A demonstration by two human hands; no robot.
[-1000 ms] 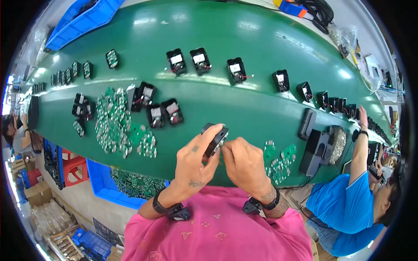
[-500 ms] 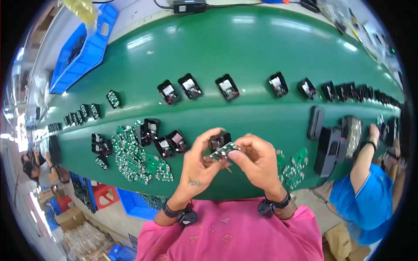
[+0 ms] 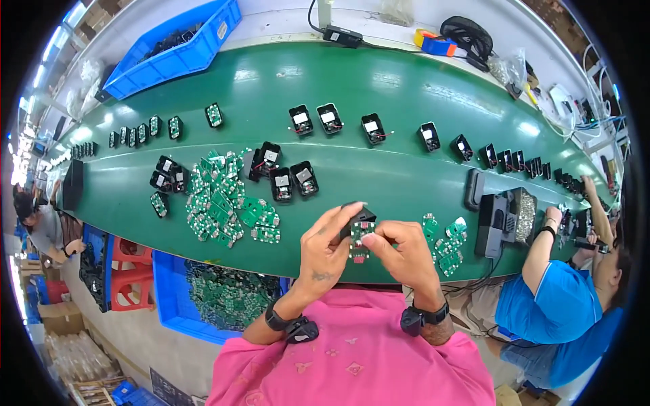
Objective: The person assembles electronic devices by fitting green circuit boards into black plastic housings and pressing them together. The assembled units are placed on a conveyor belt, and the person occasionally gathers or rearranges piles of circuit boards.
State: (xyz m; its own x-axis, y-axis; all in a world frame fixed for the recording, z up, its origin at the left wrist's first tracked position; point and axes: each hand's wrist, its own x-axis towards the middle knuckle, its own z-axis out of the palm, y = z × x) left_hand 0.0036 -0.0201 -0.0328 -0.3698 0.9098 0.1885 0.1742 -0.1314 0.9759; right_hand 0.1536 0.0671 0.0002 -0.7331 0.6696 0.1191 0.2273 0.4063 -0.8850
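Observation:
My left hand (image 3: pixel 328 250) is closed around a small black plastic housing (image 3: pixel 364 212), close in front of my body. A green circuit board (image 3: pixel 362 242) stands upright against the near side of that housing. My right hand (image 3: pixel 405 252) pinches the board, its thumb pressed on the board's face. A reddish part (image 3: pixel 358 258) shows at the board's lower end. The inside of the held housing is mostly hidden by my fingers and the board. Left of my hands, black housings (image 3: pixel 282 184) with parts inside stand beside a heap of loose green circuit boards (image 3: pixel 215 196).
Several open black housings (image 3: pixel 374 128) line the green table (image 3: pixel 325 81). A smaller board pile (image 3: pixel 448 249) lies right of my hands, near a black-grey device (image 3: pixel 492 225). Blue bins stand at the back left (image 3: pixel 122 80) and below the table edge (image 3: pixel 166 298). Co-workers in blue (image 3: pixel 548 284) sit at right.
The circuit board has turned from slanted to upright against the housing, with my right thumb on its face. My view has shifted, so more of the bin below the table shows.

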